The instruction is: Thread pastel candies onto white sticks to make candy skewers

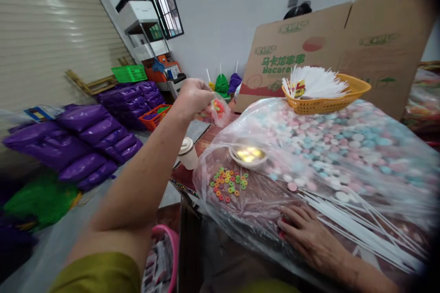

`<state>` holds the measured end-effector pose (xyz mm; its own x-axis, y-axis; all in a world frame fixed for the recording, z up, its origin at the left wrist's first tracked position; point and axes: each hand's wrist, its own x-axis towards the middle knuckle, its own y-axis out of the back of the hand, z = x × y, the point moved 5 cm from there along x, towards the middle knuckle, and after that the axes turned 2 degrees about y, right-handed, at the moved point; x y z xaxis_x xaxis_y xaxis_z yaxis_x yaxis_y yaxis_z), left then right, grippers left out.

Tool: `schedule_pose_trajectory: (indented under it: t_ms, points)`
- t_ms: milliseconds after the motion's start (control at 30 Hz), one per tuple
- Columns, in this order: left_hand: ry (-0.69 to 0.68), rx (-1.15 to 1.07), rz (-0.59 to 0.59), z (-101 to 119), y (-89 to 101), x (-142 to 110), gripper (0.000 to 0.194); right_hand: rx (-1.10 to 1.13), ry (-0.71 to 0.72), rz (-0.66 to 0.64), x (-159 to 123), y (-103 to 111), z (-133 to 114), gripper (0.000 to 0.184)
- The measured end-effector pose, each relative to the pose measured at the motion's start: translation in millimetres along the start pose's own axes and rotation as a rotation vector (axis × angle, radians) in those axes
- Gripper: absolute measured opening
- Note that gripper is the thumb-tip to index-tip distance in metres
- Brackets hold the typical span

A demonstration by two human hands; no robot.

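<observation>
My left hand [196,95] is raised over the far left of the table, its fingers closed on the top of a small clear plastic bag [220,111] with red, orange and green candies in it. My right hand [305,233] lies palm down near the table's front edge, fingers stretched over the clear plastic sheet [254,208]. Bits of red show at its fingertips; what they are I cannot make out. Between the hands, colourful ring candies [228,183] are scattered on the sheet. Behind them sits a small round dish [249,154] with shiny yellow contents.
Pink, white and blue round candies [330,146] cover the table's right side, beside white sticks [357,224]. An orange basket [354,94] of white strips stands behind, before a large cardboard box [330,46]. A lidded cup [187,153] stands left; a pink bin [173,247] is below.
</observation>
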<state>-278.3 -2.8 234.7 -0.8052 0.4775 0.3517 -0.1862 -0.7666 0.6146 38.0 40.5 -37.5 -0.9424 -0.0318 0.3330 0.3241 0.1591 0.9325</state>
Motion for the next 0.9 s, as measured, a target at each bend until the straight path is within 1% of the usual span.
schedule_pose_trajectory:
  t_ms: [33, 67, 100, 133, 200, 267, 300, 333, 367, 433, 500, 533, 567, 600, 633, 700, 767, 833, 900]
  points:
    - [-0.024, -0.047, -0.081, 8, -8.8, -16, 0.015, -0.013, 0.008, -0.006, 0, 2, 1, 0.023]
    - [-0.031, -0.080, -0.160, 11, -22.5, -34, 0.013, -0.018, 0.015, -0.016, -1, 3, 1, 0.027]
    - [-0.021, -0.107, -0.224, 9, -40.0, -54, 0.011, -0.016, 0.017, -0.029, -2, 4, 1, 0.031]
    - [0.011, -0.123, -0.282, 2, -60.8, -76, 0.010, -0.010, 0.013, -0.043, -3, 5, 1, 0.034]
    - [0.108, -0.113, -0.371, -22, -105.8, -121, 0.008, 0.002, -0.017, -0.058, -6, 5, 2, 0.034]
    - [0.121, -0.096, -0.435, -48, -144.3, -160, 0.007, 0.016, -0.059, -0.071, -8, 4, 4, 0.030]
    - [0.118, -0.094, -0.447, -60, -157.2, -175, 0.008, 0.020, -0.074, -0.071, -8, 3, 4, 0.029]
    - [0.112, -0.097, -0.452, -71, -165.5, -187, 0.005, 0.022, -0.081, -0.068, -9, 2, 4, 0.028]
    - [0.110, -0.105, -0.447, -79, -169.0, -196, 0.006, 0.021, -0.082, -0.059, -8, 1, 4, 0.027]
    - [0.094, -0.120, -0.396, -89, -165.2, -206, 0.025, 0.028, -0.072, -0.028, -7, -1, 4, 0.026]
    - [0.068, -0.128, -0.339, -90, -157.5, -215, 0.042, 0.104, -0.073, 0.026, -5, -4, 5, 0.024]
    - [0.073, -0.139, -0.323, -90, -155.9, -219, 0.047, 0.176, -0.084, 0.064, -5, -5, 7, 0.022]
    - [0.108, -0.167, -0.323, -90, -156.9, -225, 0.051, 0.254, -0.101, 0.103, -4, -5, 9, 0.021]
    - [0.178, -0.221, -0.342, -91, -160.7, -231, 0.054, 0.327, -0.120, 0.137, -3, -5, 11, 0.019]
    - [0.275, -0.305, -0.368, -93, -166.2, -237, 0.056, 0.383, -0.138, 0.162, -3, -5, 14, 0.018]
    - [0.521, -0.547, -0.424, -100, -179.0, -249, 0.059, 0.443, -0.187, 0.211, -4, 1, 21, 0.017]
    - [0.713, -0.761, -0.472, -104, -187.8, -257, 0.058, 0.494, -0.301, 0.312, -8, 13, 34, 0.013]
    - [0.806, -0.874, -0.528, -105, -190.2, -261, 0.048, 0.561, -0.462, 0.461, -14, 29, 50, 0.009]
    - [0.837, -0.916, -0.585, -103, -189.5, -261, 0.036, 0.610, -0.586, 0.576, -15, 44, 64, 0.010]
